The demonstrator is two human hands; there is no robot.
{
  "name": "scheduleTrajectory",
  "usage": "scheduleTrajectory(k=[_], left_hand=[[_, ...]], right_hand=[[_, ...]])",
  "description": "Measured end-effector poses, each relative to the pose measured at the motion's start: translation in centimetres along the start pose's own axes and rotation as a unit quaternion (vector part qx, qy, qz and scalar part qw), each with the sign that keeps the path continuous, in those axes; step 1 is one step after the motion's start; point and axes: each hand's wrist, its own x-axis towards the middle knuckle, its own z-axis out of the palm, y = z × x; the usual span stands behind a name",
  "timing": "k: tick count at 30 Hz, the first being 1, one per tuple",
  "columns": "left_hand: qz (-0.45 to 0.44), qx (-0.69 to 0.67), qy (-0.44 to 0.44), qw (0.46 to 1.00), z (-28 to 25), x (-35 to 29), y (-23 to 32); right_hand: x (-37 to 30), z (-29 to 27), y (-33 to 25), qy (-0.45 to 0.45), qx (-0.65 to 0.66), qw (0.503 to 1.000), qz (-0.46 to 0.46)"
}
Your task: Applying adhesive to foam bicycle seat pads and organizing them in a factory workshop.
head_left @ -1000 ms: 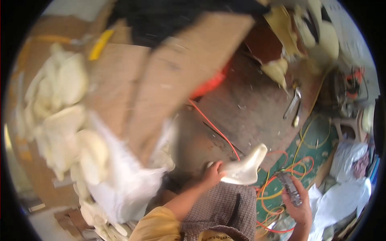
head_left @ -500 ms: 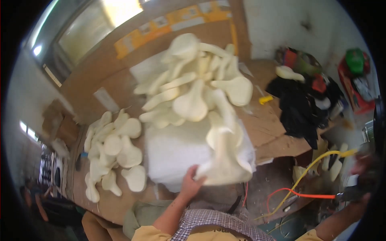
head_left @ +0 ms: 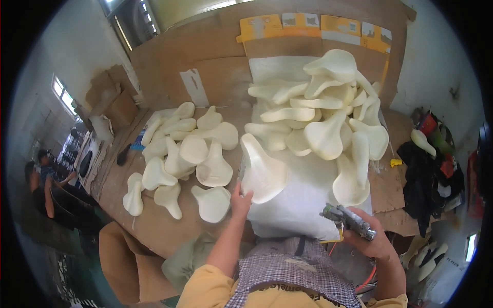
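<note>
My left hand (head_left: 240,202) grips the edge of a cream foam bicycle saddle pad (head_left: 263,172), thumb on its near left rim. The pad is tilted up, its broad end toward me, at the left side of a white-covered block (head_left: 303,203). My right hand (head_left: 371,238) is wrapped round a spray gun (head_left: 351,223), grey and stained, pointing left above the block's near right part. Behind the held pad, a tall heap of similar pads (head_left: 326,133) lies on the block. Another pile of pads (head_left: 194,150) rests on the cardboard to the left.
A cardboard-covered table (head_left: 123,197) spreads under everything, with an upright cardboard panel (head_left: 221,79) behind. Black cloth (head_left: 418,169) and bags lie at the right, near a small yellow piece (head_left: 395,162). An orange hose (head_left: 367,280) hangs below my right arm. Another person (head_left: 46,179) is at far left.
The view has turned right. My left hand has brought the saddle pad to the block's left side. My right hand has come in from the far right with the spray gun.
</note>
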Motion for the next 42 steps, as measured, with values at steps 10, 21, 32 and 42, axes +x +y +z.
scheduleTrajectory(k=[10, 21, 32, 42], left_hand=[[-0.146, -0.208, 0.089, 0.963, -1.0, 1.6, -2.6], [-0.173, 0.051, -0.349, 0.920, 25.6, 0.6, 0.6], [-0.029, 0.203, -0.464, 0.862, 17.0, 1.5, 3.6], [-0.018, 0.065, -0.079, 0.995, 3.3, 9.4, 6.2]], right_hand=[[1.8, -4.7, 1.9, -0.015, 0.000, 0.999, 0.041], [-1.1, -14.3, 6.6, 0.161, 0.091, 0.982, 0.047], [0.6, -14.5, 8.7, 0.109, 0.097, 0.988, 0.042], [12.1, -8.8, 5.5, -0.079, -0.006, 0.996, 0.034]])
